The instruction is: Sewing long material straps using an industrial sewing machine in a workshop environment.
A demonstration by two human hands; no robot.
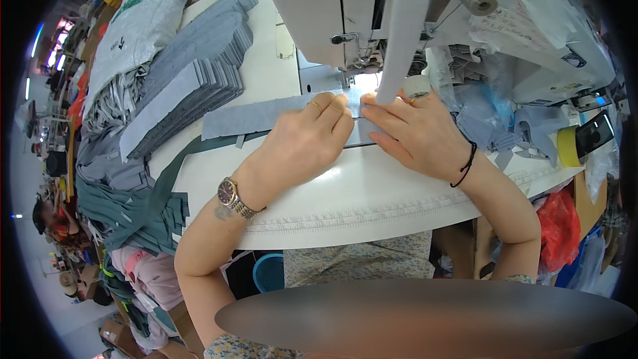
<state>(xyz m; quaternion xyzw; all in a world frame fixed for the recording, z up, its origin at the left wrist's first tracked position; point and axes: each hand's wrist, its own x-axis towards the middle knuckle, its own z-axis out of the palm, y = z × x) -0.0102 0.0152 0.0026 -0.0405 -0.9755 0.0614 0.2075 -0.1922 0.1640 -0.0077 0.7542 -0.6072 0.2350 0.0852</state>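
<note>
A grey-blue fabric strip (249, 116) lies across the white sewing table, its right end under the needle area (346, 83) of a white sewing machine (319, 6). My left hand (312, 133), with a watch at its wrist, has its fingers bent and pressed together on the strip just left of the needle. To the right of the needle, my right hand (419, 129) rests on the fabric and metal plate with fingers stretched and thumb apart. Part of the strip is hidden beneath my hands. A dark green strip (176, 176) runs out from under the grey one.
Stacked grey fabric pieces (193, 93) stand at the left, beside a white sack (149, 13) and green strips (133, 216). Grey scraps (485, 126) and yellow tape (569, 147) lie right. A printed ruler (372, 216) follows the table's front edge. Other people are far left.
</note>
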